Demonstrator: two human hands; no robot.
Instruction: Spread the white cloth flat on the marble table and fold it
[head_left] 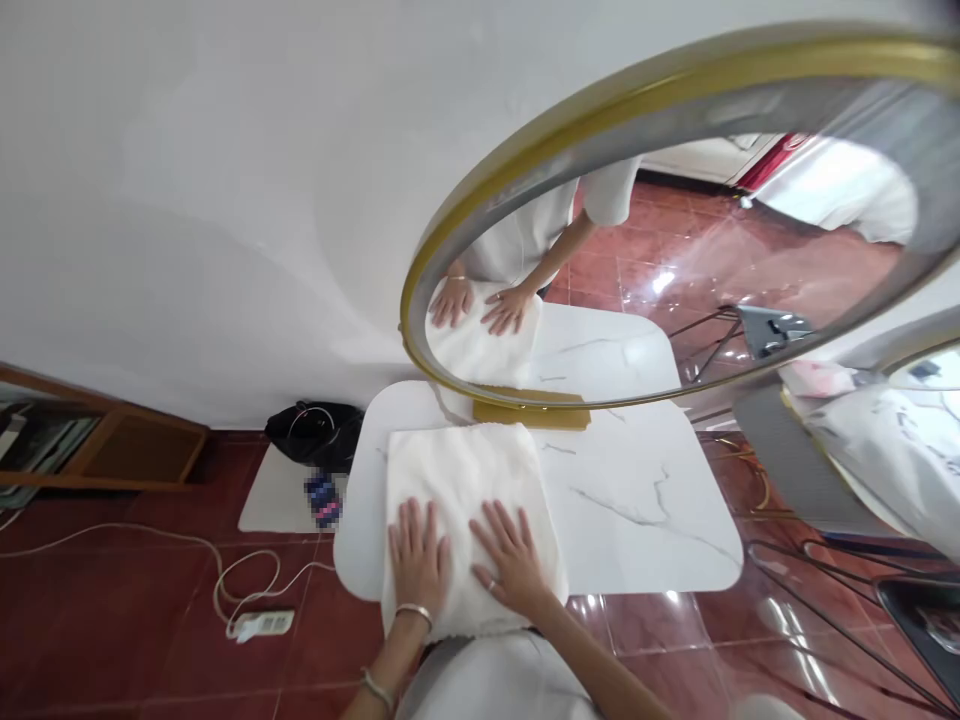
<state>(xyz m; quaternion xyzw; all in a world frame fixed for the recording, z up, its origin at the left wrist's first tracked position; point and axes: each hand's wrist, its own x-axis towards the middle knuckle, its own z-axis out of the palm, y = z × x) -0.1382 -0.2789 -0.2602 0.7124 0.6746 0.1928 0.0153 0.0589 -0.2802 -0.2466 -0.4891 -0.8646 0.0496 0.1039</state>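
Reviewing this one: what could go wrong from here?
The cloth hangs over the near edge of the table, so it might slide off if the left hand and right hand, both flat on it, pulled back.

Its far edge lies close to the base of the mirror; a forward push could nudge the mirror.

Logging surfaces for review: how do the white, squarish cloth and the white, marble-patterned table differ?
The white, squarish cloth is plain; the white, marble-patterned table has grey veins and rounded corners. The cloth is smaller than the table. The cloth looks slightly rumpled under the left hand and right hand; the table looks flat. Both are white.
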